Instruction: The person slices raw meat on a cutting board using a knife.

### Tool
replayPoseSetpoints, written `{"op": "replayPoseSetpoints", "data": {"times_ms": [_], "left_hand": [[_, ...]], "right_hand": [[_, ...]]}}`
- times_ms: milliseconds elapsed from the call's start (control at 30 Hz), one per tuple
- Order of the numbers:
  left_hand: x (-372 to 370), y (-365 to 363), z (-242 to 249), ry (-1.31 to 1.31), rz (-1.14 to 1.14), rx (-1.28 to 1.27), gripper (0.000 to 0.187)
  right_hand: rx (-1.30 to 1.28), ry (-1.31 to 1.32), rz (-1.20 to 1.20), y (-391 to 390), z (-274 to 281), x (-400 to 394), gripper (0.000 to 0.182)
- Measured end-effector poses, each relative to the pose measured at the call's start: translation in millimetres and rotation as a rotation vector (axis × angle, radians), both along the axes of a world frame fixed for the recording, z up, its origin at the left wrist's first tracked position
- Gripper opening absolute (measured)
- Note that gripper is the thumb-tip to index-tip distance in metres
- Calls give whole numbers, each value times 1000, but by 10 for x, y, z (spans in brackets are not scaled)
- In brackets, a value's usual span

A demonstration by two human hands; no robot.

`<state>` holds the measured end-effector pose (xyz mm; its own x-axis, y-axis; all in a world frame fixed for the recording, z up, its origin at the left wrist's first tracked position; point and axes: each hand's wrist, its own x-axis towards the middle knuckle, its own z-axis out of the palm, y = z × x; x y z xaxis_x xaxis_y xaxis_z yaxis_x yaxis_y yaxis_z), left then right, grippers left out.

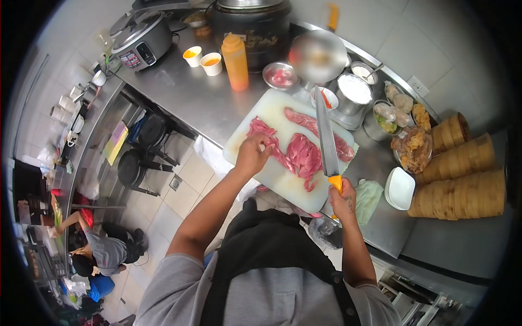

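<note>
My right hand (342,200) is wrapped round the yellow handle of a long knife (328,144), whose blade points away from me over the right side of the white cutting board (244,142). My left hand (253,155) has its fingers bent together at a strip of raw meat (262,126) on the board's left part. A pile of sliced raw meat (303,154) lies mid-board, between the hand and the blade. Behind the blade, a longer piece of meat (302,120) stretches across the board, partly hidden by the knife.
Beyond the board stand an orange squeeze bottle (235,64), a small metal bowl (281,76) and a metal container (354,91). To the right are white dishes (400,188), a green cloth (370,202) and bamboo steamers (457,194). Another person (111,251) bends at the far left.
</note>
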<state>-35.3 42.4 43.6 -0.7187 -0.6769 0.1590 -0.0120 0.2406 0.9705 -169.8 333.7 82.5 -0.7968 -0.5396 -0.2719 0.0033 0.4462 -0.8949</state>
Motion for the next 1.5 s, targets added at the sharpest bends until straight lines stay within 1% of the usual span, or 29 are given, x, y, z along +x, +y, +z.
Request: {"op": "replayPoseSetpoints", "data": {"times_ms": [33, 67, 100, 133, 167, 200, 233, 300, 367, 433, 467, 500, 533, 567, 600, 633, 667, 767, 800, 867, 1000, 1067, 1200, 1267, 1300, 1367, 1433, 1467, 1500], "left_hand": [[55, -8, 184, -15, 52, -211, 15], [113, -26, 337, -29, 104, -425, 15], [165, -66, 407, -30, 107, -428, 15], [219, -109, 474, -42, 94, -252, 15], [277, -147, 546, -54, 80, -75, 14], [360, -120, 850, -137, 89, -84, 12], [414, -176, 877, -138, 86, -88, 12], [522, -283, 908, 35, 20, 144, 10], [583, -280, 1004, -11, 7, 155, 10], [620, -264, 967, 58, -66, 304, 11], [590, -276, 829, 85, -75, 378, 12], [556, -327, 628, 83, -70, 381, 12], [510, -400, 398, -97, -65, 340, 13], [475, -432, 229, -274, -62, 301, 16], [467, -370, 117, -270, -56, 310, 16], [456, -271, 35, -359, 80, -120, 18], [456, -209, -37, -439, 213, -551, 23], [500, -162, 38, -339, 252, -567, 26], [546, -164, -21, -346, 252, -551, 26], [556, -130, -105, -300, 59, -558, 23], [450, -74, -187, -335, 117, -477, 17], [455, -83, -195, -285, 103, -485, 11], [480, -81, -333, -219, 128, -455, 8], [477, -68, -319, -180, 161, -438, 9], [481, -71, -299, -186, 163, -433, 9], [465, -83, -267, -222, 101, -443, 7], [457, -74, -313, -243, 100, -436, 7], [455, -78, -327, -262, 93, -441, 6], [470, -62, -334, -264, 94, -444, 6]], "right_hand": [[1, -4, 4, 1, -13, 18, 27], [44, 98, 74, -1, -25, 38, 29], [83, 203, 144, -22, -32, 47, 32], [80, 202, 146, -71, 18, 89, 32], [131, 260, 226, -126, 82, 168, 34], [182, 317, 305, -195, 122, 254, 35], [179, 316, 302, -281, 114, 326, 35], [343, 340, 547, -462, 89, 467, 32], [309, 361, 586, -635, 89, 605, 31], [275, 381, 630, -749, 68, 643, 30], [320, 389, 583, -799, 39, 646, 30], [366, 398, 539, -834, -8, 655, 30], [309, 487, 500, -803, -167, 603, 34], [314, 488, 510, -806, -141, 558, 34], [399, 435, 535, -830, -61, 507, 36], [484, 383, 555, -853, -5, 463, 38], [461, 398, 558, -856, 10, 441, 42], [506, 386, 579, -846, -188, 435, 38], [519, 379, 588, -865, -187, 494, 38], [399, 559, 568, -865, -142, 569, 28], [512, 598, 695, -970, 110, 634, 20], [531, 630, 752, -983, 135, 637, 21], [542, 643, 874, -906, 348, 576, 19], [697, 561, 888, -922, 527, 619, 16], [699, 555, 895, -965, 383, 625, 16], [492, 665, 853, -1122, -97, 618, 15], [245, 745, 837, -1403, -230, 624, 17], [241, 751, 842, -1546, -285, 607, 17], [304, 727, 823, -1658, -336, 607, 19]]}}
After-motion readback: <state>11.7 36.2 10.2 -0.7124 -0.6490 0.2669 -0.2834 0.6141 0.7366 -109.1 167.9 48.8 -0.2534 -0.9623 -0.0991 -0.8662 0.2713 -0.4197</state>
